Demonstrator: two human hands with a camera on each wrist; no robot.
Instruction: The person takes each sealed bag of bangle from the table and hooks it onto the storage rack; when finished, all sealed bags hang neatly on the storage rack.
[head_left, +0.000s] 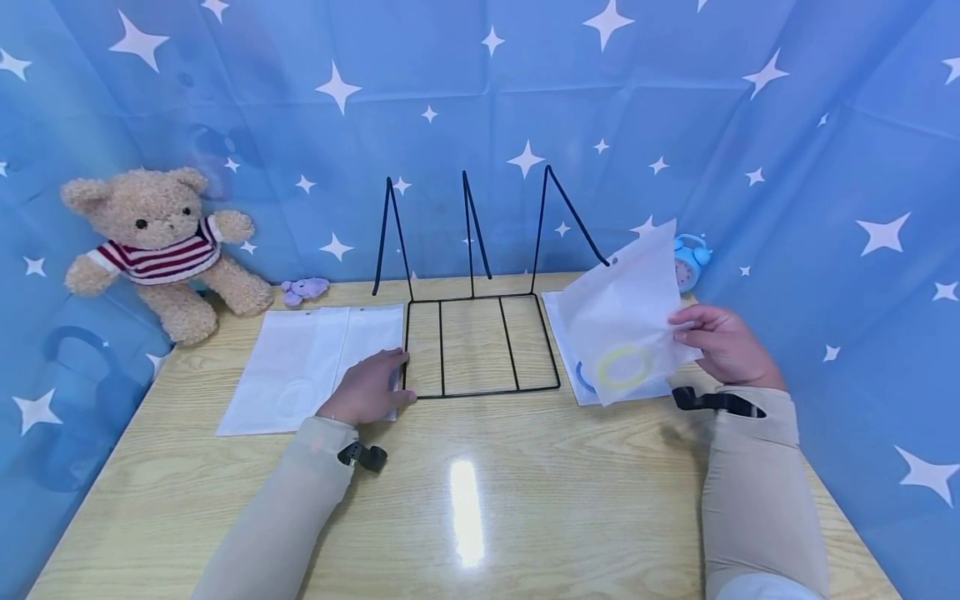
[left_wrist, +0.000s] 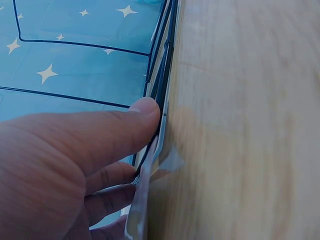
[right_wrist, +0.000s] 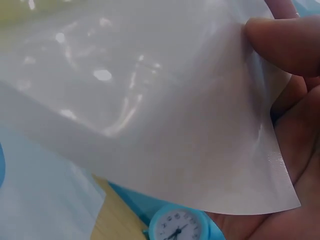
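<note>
A black wire rack (head_left: pixel 472 393) stands mid-table, with three slanted prongs rising from its back. My left hand (head_left: pixel 369 387) grips the left side of its base; in the left wrist view the thumb (left_wrist: pixel 142 120) lies against the black wire. My right hand (head_left: pixel 731 346) pinches the right edge of a white translucent bag (head_left: pixel 637 292) with a yellow ring (head_left: pixel 625 368) inside. The bag's upper left corner meets the right prong's tip; whether the tip passes through its hole I cannot tell. Beneath it lies another white bag (head_left: pixel 555 321) with a blue ring (head_left: pixel 584 377).
White bags (head_left: pixel 288 358) lie overlapping left of the rack. Behind them are a small purple toy (head_left: pixel 304 290) and a teddy bear (head_left: pixel 168 258) in a striped top. A blue alarm clock (head_left: pixel 688 265) stands behind the held bag. A starry blue curtain (head_left: pixel 420 75) surrounds the wooden table (head_left: pixel 420 500).
</note>
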